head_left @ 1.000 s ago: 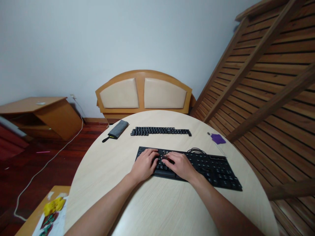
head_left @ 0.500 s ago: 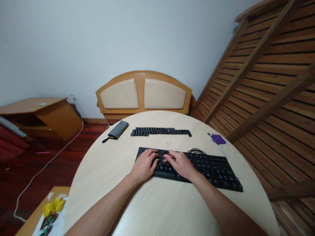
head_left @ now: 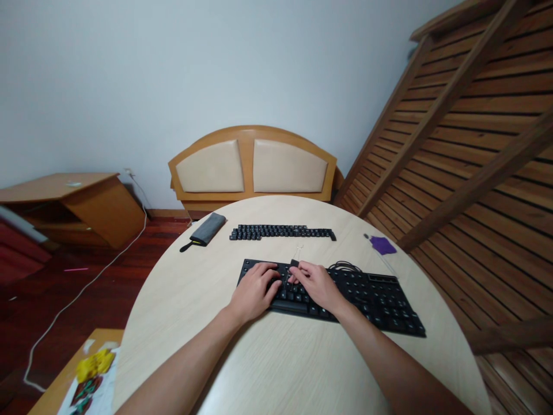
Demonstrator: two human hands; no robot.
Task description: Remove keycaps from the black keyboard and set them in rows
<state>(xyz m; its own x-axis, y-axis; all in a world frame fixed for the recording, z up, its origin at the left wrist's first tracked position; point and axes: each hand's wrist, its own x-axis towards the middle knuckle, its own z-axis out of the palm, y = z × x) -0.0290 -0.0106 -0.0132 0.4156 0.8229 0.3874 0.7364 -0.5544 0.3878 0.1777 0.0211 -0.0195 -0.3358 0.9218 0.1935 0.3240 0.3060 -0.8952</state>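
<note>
A black keyboard lies at a slant on the round table, with many small posts showing where keycaps are off and some caps still on near its front. My left hand rests on the keyboard's left part, fingers curved and thumb apart. Over the keys just right of it, my right hand pinches a wire keycap puller between thumb and fingers. Thin hooked wire ends of the puller stick up past the fingers. Whether a keycap is caught in its lower part is hidden.
Behind the keyboard, loose black keycaps stand in rows on the round table. A grey pouch lies at the left, a purple cloth pouch at the right. A coiled cable sits behind the keyboard.
My right hand has lifted and turned slightly, so more of the puller's black part shows and its wire ends have shifted a little up and right. My left hand stays in place.
</note>
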